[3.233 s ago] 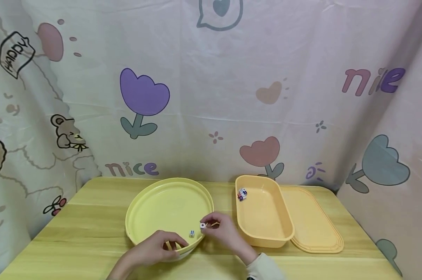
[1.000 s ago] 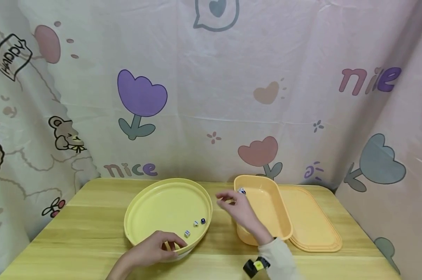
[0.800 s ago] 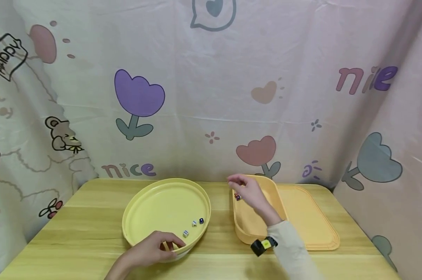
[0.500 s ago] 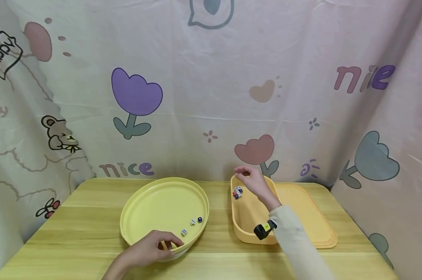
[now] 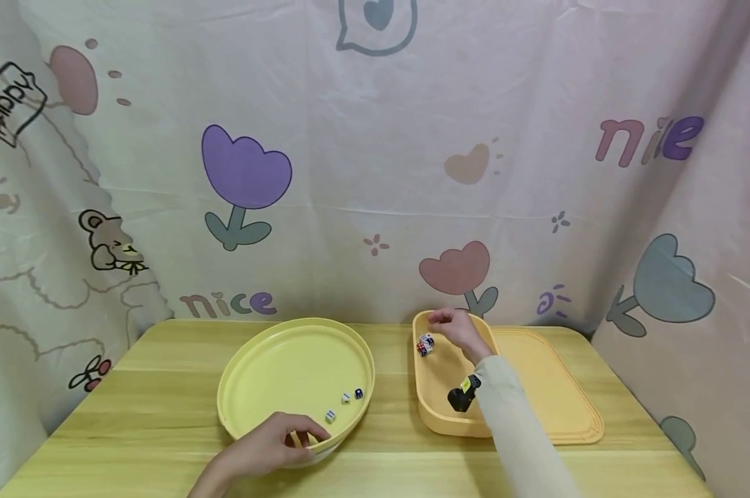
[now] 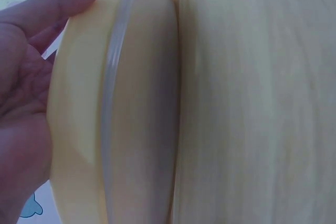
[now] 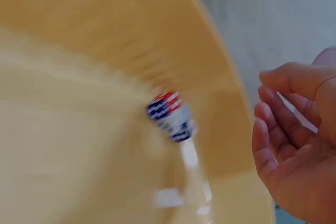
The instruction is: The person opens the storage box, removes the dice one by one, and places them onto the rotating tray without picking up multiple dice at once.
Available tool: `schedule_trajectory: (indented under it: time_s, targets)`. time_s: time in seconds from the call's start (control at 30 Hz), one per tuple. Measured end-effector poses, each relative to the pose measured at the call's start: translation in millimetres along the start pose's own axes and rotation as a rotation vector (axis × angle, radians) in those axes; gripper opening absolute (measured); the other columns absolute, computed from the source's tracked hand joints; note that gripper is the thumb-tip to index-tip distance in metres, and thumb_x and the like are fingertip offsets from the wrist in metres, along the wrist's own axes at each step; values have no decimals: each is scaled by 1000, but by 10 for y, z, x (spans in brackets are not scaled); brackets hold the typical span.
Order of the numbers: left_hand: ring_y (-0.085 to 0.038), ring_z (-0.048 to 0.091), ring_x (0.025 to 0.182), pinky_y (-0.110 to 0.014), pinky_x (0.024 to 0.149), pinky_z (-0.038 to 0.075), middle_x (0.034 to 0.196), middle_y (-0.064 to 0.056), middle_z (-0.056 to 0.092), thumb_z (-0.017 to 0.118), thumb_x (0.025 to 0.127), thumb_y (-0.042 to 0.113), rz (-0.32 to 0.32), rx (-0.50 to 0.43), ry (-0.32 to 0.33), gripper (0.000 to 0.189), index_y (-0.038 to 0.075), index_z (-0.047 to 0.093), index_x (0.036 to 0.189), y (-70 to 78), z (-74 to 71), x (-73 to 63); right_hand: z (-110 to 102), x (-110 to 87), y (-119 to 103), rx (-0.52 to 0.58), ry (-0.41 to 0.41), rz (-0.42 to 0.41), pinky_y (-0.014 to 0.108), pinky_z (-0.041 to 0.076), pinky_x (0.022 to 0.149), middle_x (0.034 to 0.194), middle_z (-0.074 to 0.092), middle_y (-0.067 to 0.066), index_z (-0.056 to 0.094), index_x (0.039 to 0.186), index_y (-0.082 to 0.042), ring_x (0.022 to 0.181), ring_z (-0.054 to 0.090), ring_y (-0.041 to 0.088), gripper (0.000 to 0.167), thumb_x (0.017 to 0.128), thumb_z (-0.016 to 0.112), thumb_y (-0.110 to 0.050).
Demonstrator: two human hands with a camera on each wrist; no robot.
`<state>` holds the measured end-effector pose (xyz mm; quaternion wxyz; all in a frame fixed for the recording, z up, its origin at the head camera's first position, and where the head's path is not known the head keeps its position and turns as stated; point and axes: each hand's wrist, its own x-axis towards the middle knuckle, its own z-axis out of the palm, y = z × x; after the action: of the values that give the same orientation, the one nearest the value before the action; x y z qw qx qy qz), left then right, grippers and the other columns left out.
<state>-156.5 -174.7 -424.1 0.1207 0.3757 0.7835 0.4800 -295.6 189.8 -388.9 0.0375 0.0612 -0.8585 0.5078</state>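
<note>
My left hand (image 5: 279, 443) grips the near rim of a round yellow tray (image 5: 287, 366), fingers over the edge and thumb outside. In the left wrist view that hand (image 6: 31, 72) holds the curved yellow wall. Inside the tray, near its right side, lie two white dice (image 5: 330, 416) and a dark blue die (image 5: 359, 393). Over the back of the orange rectangular box (image 5: 437, 415) hovers my right hand (image 5: 458, 328), with nothing in its fingers. Several dice (image 5: 425, 344) cluster at the box's left wall. The right wrist view shows loosely curled fingers (image 7: 278, 124) beside blurred dice (image 7: 172, 116).
A flat orange lid (image 5: 549, 387) lies on the wooden table (image 5: 175, 373) to the right of the box, partly behind the right sleeve (image 5: 524, 429). A patterned curtain (image 5: 362, 173) hangs close behind the table. A black wrist camera (image 5: 463, 395) hangs over the box.
My right hand has let go of a white die in the tray, and a dark blue die has appeared there. It has since moved right and lowered over the box. The left hand keeps its grip.
</note>
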Motion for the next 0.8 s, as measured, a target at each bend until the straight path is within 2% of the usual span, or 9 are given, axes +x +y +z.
schedule_trajectory:
  time_s: [0.13, 0.3, 0.53, 0.8]
  targets:
    - [-2, 55, 77, -24, 64, 49, 90, 6, 64, 68, 87, 4, -1, -2, -4, 20, 3, 70, 107, -2, 8, 5, 52, 20, 144, -12, -32, 3, 36, 49, 82, 100, 67, 17, 67, 104, 10, 92, 60, 24, 21, 83, 66, 6]
    - [-2, 55, 79, -25, 65, 49, 92, 5, 65, 68, 88, 6, 3, -9, -4, 19, 3, 70, 107, -5, 24, 1, 115, 27, 266, 12, -25, 24, 28, 49, 73, 93, 67, 14, 67, 101, 11, 83, 58, 18, 20, 81, 66, 9]
    - [-1, 54, 76, -24, 63, 49, 88, 5, 64, 69, 87, 5, 5, -7, 4, 19, 4, 70, 106, -25, 43, -5, 145, 0, 423, 149, -9, 161, 27, 47, 67, 95, 67, 18, 64, 104, 16, 73, 56, 12, 25, 80, 63, 11]
    - [-1, 54, 76, -24, 64, 49, 89, 6, 64, 69, 87, 4, 13, 17, 5, 19, 4, 70, 106, -10, 16, -2, 161, 18, 478, 114, 0, 193, 24, 44, 65, 94, 67, 16, 68, 98, 13, 79, 55, 15, 23, 75, 67, 11]
